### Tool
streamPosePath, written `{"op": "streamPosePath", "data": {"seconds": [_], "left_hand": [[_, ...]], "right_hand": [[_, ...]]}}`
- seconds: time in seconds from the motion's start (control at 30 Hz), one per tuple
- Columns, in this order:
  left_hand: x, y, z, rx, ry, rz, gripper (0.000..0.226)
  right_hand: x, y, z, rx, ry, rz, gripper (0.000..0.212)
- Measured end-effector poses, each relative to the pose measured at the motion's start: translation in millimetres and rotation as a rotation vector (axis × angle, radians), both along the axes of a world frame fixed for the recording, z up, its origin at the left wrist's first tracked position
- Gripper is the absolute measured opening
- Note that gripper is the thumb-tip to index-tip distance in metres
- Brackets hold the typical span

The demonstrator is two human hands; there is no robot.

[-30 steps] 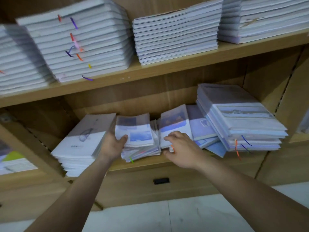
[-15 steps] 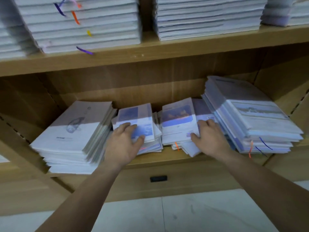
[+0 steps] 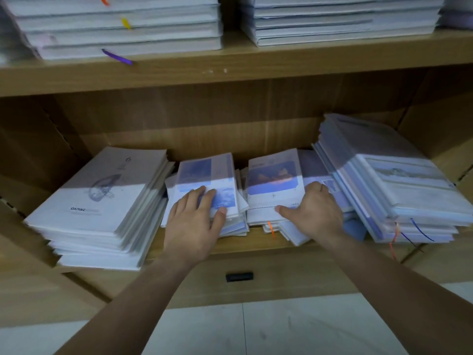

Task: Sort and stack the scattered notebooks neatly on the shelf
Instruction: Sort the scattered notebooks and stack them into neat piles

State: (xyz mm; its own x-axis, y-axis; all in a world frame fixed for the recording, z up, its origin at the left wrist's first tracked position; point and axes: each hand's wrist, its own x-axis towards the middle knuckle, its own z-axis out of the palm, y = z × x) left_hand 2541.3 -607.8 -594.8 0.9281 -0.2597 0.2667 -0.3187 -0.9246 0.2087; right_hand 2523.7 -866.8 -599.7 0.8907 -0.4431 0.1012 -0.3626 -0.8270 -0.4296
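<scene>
On the lower shelf [image 3: 256, 243] two small, untidy piles of notebooks lie side by side. My left hand [image 3: 194, 219] rests flat on the blue-sky cover of the left pile [image 3: 204, 172], fingers straight, thumb at its front edge. My right hand [image 3: 313, 211] holds the right pile [image 3: 273, 180], whose top cover shows an orange and blue picture. Its thumb lies across the front of the cover and its fingers curl over the right edge. Loose notebooks [image 3: 294, 233] stick out beneath that hand.
A tall stack of large white notebooks [image 3: 97, 201] stands left of the piles. A leaning stack with ribbon markers [image 3: 399, 183] stands to the right. The upper shelf [image 3: 230, 70] carries more white stacks. Tiled floor lies below.
The view has come closer to the lower shelf. My left hand has slid up onto the blue cover and my right hand has shifted to the right edge of the other pile.
</scene>
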Motion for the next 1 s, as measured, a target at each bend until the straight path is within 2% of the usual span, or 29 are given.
{"op": "streamPosePath", "data": {"seconds": [0.27, 0.43, 0.6, 0.67, 0.73, 0.87, 1.0], "left_hand": [[-1.8, -1.4, -1.2, 0.030, 0.003, 0.007, 0.075], [-2.6, -0.8, -0.2, 0.033, 0.009, 0.007, 0.075], [-4.4, 1.4, 0.5, 0.022, 0.016, -0.013, 0.077], [-4.3, 2.1, 0.5, 0.019, 0.015, -0.018, 0.078], [-4.0, 2.4, -0.2, 0.022, 0.012, -0.017, 0.078], [-4.6, 1.7, -0.2, 0.025, 0.005, -0.014, 0.076], [-4.5, 2.2, -0.2, 0.007, 0.008, -0.022, 0.075]], "right_hand": [[-4.0, -5.7, 3.9, 0.102, -0.068, 0.081, 0.060], [-2.7, -8.0, 4.9, 0.083, -0.015, 0.044, 0.060], [-6.7, -20.9, 10.5, 0.242, -0.050, 0.043, 0.035], [-16.3, -28.1, 14.4, 0.290, -0.073, 0.013, 0.039], [-26.8, -35.9, 14.2, 0.295, -0.065, -0.019, 0.055], [-37.4, -37.1, 9.4, 0.230, 0.009, 0.019, 0.055], [-36.4, -36.4, 10.4, 0.251, 0.006, 0.016, 0.066]]}}
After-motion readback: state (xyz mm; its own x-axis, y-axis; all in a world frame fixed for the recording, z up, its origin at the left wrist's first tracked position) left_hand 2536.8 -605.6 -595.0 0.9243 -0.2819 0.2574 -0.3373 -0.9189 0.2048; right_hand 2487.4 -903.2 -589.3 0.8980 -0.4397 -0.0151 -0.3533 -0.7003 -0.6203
